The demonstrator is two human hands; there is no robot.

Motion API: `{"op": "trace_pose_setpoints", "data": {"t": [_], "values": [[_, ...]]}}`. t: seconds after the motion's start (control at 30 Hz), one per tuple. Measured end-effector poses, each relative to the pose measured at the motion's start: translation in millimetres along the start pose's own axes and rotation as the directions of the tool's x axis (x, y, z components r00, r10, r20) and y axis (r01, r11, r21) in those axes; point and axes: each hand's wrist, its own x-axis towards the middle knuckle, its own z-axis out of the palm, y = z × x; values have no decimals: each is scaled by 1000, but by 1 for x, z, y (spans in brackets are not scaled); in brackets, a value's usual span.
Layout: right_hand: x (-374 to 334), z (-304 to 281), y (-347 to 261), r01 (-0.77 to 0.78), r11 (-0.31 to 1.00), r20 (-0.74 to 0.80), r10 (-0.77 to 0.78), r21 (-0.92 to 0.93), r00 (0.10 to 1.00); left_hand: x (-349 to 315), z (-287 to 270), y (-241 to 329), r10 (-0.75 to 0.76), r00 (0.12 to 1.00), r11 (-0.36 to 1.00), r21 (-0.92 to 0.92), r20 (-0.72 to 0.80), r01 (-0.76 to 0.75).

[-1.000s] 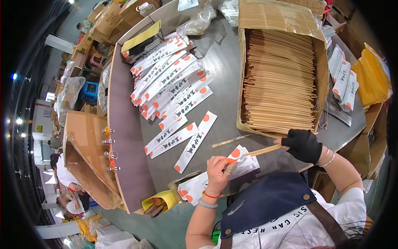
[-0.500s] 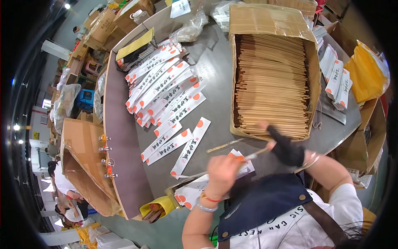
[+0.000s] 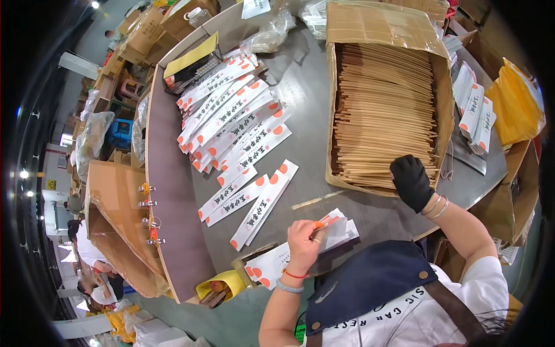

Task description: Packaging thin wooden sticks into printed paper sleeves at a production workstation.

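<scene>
My left hand (image 3: 304, 246), an orange cover on one finger, is closed on a white paper chopstick sleeve (image 3: 330, 226) above a stack of such sleeves (image 3: 267, 267) at the table's near edge. In a black glove, my right hand (image 3: 411, 182) is at the near right corner of a cardboard box (image 3: 381, 26), touching the wooden chopsticks (image 3: 384, 110) packed inside. Its fingertips are hidden. Left of the box lie a heap of white sleeves with orange dots (image 3: 231, 118) and several separate ones (image 3: 263, 205) nearer to me.
A wire basket with a yellow flap (image 3: 193, 55) and clear plastic bags (image 3: 269, 37) stand at the far side. More sleeves (image 3: 475, 113) lie right of the box. A yellow pouch (image 3: 231, 283) hangs at the near left corner; an open carton (image 3: 124, 231) stands beyond the table's left wall.
My right hand has moved from beside my left hand, where a stick showed between them, up to the box. One more sleeve now lies beside the nearest one on the table.
</scene>
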Motion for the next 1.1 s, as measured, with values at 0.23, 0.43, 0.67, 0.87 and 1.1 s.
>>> {"op": "trace_pose_setpoints", "data": {"t": [0.23, 0.43, 0.67, 0.87, 1.1], "values": [[-5, -48, -10, 95, 943, 167, -154, 319, 974, 1, 1, 6, 239, 967, 953, 211, -85, -217], [-10, -63, -14, 134, 906, 218, -237, 403, 947, 4, -8, 5, 241, 970, 969, 63, -17, -240], [-1, -61, -49, 168, 897, 396, -340, 409, 853, 16, -5, 46, 447, 890, 860, 227, 92, -456], [-12, -49, -56, -322, 441, 395, -81, 838, 915, 24, -10, 64, 578, 801, 710, 388, 154, -587], [-1, -17, -7, -7, 963, -23, 14, 270, 1000, 20, -18, 34, 263, 965, 872, 423, 18, -246]]}}
